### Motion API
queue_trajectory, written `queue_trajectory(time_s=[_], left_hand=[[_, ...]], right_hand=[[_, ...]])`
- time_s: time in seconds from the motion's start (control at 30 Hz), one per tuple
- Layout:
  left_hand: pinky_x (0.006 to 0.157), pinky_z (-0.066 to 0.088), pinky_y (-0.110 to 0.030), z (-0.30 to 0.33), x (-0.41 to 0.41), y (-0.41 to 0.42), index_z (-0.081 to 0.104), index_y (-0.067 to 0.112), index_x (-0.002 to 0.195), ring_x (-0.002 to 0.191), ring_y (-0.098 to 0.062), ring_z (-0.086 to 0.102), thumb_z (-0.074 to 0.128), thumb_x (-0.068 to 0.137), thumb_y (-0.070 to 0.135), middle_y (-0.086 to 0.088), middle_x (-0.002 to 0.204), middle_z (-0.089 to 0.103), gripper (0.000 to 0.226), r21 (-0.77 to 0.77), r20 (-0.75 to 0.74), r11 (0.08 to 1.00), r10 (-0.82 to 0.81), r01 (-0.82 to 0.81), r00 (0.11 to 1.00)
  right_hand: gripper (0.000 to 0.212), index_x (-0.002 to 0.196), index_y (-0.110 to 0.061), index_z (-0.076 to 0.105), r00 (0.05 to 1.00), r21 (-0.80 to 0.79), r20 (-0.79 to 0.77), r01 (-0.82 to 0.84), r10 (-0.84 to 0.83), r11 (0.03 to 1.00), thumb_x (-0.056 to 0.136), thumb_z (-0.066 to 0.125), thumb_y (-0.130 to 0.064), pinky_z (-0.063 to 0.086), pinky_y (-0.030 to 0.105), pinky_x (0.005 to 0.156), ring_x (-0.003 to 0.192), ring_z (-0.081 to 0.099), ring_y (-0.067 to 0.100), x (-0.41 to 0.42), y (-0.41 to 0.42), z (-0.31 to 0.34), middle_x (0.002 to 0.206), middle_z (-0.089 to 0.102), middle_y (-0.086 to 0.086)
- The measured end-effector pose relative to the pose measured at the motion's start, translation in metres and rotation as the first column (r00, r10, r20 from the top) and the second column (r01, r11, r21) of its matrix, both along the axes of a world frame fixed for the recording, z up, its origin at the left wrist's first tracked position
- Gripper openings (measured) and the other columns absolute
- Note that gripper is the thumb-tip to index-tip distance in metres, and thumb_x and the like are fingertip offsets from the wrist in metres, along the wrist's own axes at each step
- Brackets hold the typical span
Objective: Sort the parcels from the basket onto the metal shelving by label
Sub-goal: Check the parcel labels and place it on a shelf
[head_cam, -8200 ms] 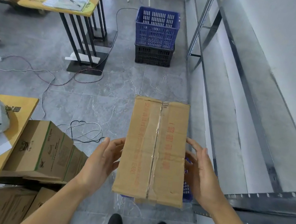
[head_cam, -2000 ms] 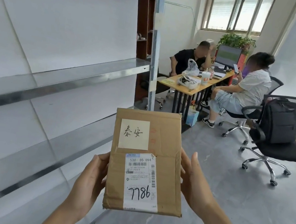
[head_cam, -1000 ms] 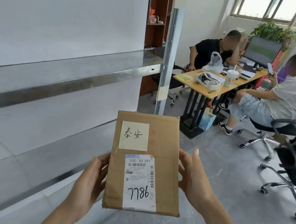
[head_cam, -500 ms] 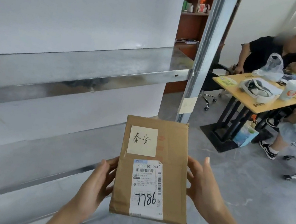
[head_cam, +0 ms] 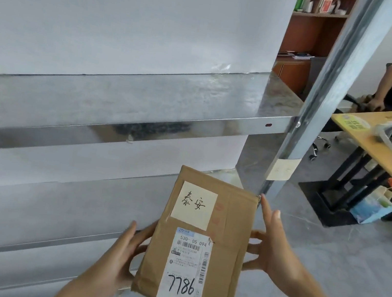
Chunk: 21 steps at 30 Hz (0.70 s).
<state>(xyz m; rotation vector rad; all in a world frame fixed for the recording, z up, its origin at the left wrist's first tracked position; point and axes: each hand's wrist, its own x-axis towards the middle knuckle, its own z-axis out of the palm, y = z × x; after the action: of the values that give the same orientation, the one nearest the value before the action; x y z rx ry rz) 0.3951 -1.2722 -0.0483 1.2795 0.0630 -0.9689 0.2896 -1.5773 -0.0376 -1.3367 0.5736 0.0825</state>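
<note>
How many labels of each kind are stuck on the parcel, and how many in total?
On the parcel:
Handwritten paper note: 1
Printed shipping label: 1
Total: 2

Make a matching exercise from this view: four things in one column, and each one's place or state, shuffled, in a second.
Things
1. brown cardboard parcel
2. pale handwritten sticky note
3. white printed shipping label
4. small paper tag

Places or states
A. wrapped around the shiny metal shelf upright
B. on the parcel's upper half
C. held between the left hand and right hand
D. marked 7786 by hand

Pairs: 1-C, 2-B, 3-D, 4-A
</note>
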Motion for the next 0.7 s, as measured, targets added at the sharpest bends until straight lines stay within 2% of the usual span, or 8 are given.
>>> queue_trajectory(time_s=[0.1,0.2,0.33,0.4,0.47,0.53,0.6,0.7], left_hand=[[0.080,0.062,-0.034,0.004,0.021,0.006,0.065,0.050,0.133,0.141,-0.010,0.047,0.026,0.090,0.072,0.020,0.145,0.062,0.062,0.054,0.038,0.998,-0.026,0.024,0.999],[0.080,0.060,-0.037,0.006,0.038,0.010,0.072,0.044,0.125,0.134,-0.012,0.057,0.024,0.095,0.069,0.012,0.137,0.070,0.062,0.105,0.111,0.994,-0.021,0.009,0.994],[0.089,0.049,-0.040,0.000,0.055,0.013,0.079,0.025,0.114,0.119,-0.030,0.063,0.038,0.094,0.070,-0.008,0.126,0.075,0.064,0.056,0.217,0.983,0.161,-0.177,0.963],[0.084,0.049,-0.040,-0.002,0.060,0.012,0.078,0.017,0.113,0.103,-0.027,0.067,0.041,0.095,0.064,-0.012,0.118,0.077,0.063,-0.019,0.218,0.954,0.297,-0.300,0.930],[0.083,0.050,-0.042,-0.004,0.063,0.008,0.069,0.014,0.124,0.099,-0.024,0.068,0.033,0.098,0.057,-0.010,0.116,0.076,0.062,-0.093,0.189,0.920,0.393,-0.382,0.900],[0.085,0.049,-0.044,-0.007,0.063,0.002,0.061,0.021,0.133,0.102,-0.025,0.066,0.027,0.105,0.049,-0.006,0.117,0.073,0.052,-0.142,0.157,0.887,0.459,-0.440,0.874],[0.084,0.049,-0.045,-0.011,0.062,-0.002,0.062,0.021,0.127,0.101,-0.025,0.066,0.026,0.107,0.046,-0.007,0.115,0.074,0.048,-0.172,0.112,0.857,0.507,-0.486,0.854],[0.083,0.051,-0.045,-0.015,0.061,-0.006,0.068,0.016,0.121,0.099,-0.025,0.070,0.025,0.107,0.048,-0.007,0.110,0.079,0.055,-0.183,0.114,0.873,0.476,-0.453,0.872]], right_hand=[[0.067,0.148,-0.072,0.027,0.999,-0.004,-0.025,-0.038,0.038,0.999,0.083,0.024,-0.085,0.063,0.061,0.086,0.110,0.075,0.043,0.013,-0.004,-0.002,0.132,0.064,0.023],[0.068,0.149,-0.057,0.039,1.000,0.038,-0.018,-0.025,0.025,0.999,0.086,0.026,-0.080,0.064,0.058,0.086,0.101,0.078,0.045,0.025,-0.002,-0.004,0.130,0.064,0.029],[0.066,0.146,-0.039,0.050,0.997,0.151,0.059,0.049,-0.058,0.987,0.094,0.026,-0.071,0.064,0.057,0.089,0.101,0.077,0.049,0.032,0.005,-0.009,0.139,0.059,0.025],[0.066,0.139,-0.027,0.056,0.990,0.197,0.087,0.095,-0.114,0.976,0.095,0.029,-0.068,0.063,0.058,0.090,0.103,0.075,0.052,0.034,0.011,-0.013,0.140,0.059,0.024],[0.064,0.124,-0.017,0.060,0.982,0.207,0.096,0.143,-0.166,0.968,0.096,0.030,-0.066,0.063,0.057,0.090,0.105,0.075,0.051,0.037,0.018,-0.019,0.138,0.065,0.021],[0.058,0.104,-0.019,0.062,0.977,0.192,0.099,0.167,-0.188,0.967,0.094,0.030,-0.066,0.065,0.055,0.085,0.105,0.076,0.048,0.040,0.026,-0.022,0.128,0.073,0.020],[0.055,0.090,-0.026,0.066,0.974,0.189,0.099,0.185,-0.206,0.964,0.092,0.030,-0.066,0.066,0.053,0.080,0.104,0.077,0.042,0.042,0.031,-0.025,0.117,0.078,0.016],[0.059,0.112,-0.024,0.066,0.962,0.192,0.107,0.229,-0.253,0.954,0.093,0.032,-0.068,0.065,0.055,0.081,0.110,0.076,0.037,0.042,0.028,-0.033,0.120,0.078,0.011]])
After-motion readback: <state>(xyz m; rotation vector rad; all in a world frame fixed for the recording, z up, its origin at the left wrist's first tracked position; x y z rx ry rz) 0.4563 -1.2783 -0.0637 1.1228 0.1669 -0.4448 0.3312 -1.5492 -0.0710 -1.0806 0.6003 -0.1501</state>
